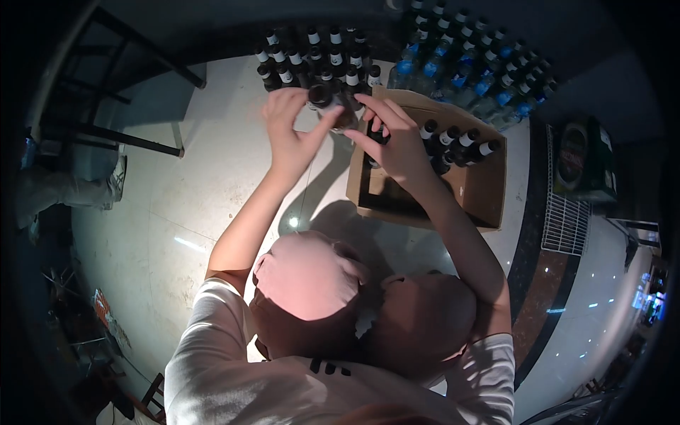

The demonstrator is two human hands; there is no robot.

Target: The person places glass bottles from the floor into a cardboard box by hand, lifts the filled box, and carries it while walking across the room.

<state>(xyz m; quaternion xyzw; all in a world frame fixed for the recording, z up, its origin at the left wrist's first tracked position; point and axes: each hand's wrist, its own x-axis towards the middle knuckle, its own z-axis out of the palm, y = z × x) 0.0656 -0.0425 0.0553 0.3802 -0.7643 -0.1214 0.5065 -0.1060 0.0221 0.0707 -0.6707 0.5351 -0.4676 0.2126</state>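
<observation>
A dark glass bottle (pixel 321 98) with a pale label is between my two hands, its top toward me. My left hand (pixel 289 127) is curled around it, thumb across the front and fingers on the far left side. My right hand (pixel 398 145) is at the bottle's right, thumb and fingers apart; its thumb tip is close to the bottle's lower part, and whether it touches I cannot tell. Beneath my right hand stands an open cardboard box (pixel 485 195) holding several dark bottles (pixel 448 136) at its far right. Part of the box's inside is hidden by my right hand and forearm.
Several dark bottles (pixel 315 54) stand grouped on the floor beyond my hands. Several clear bottles with blue labels (pixel 464 76) stand at the far right. A green carton (pixel 585 157) and a white wire rack (pixel 565 221) are on the right. Someone's leg and shoe (pixel 113 183) show at left.
</observation>
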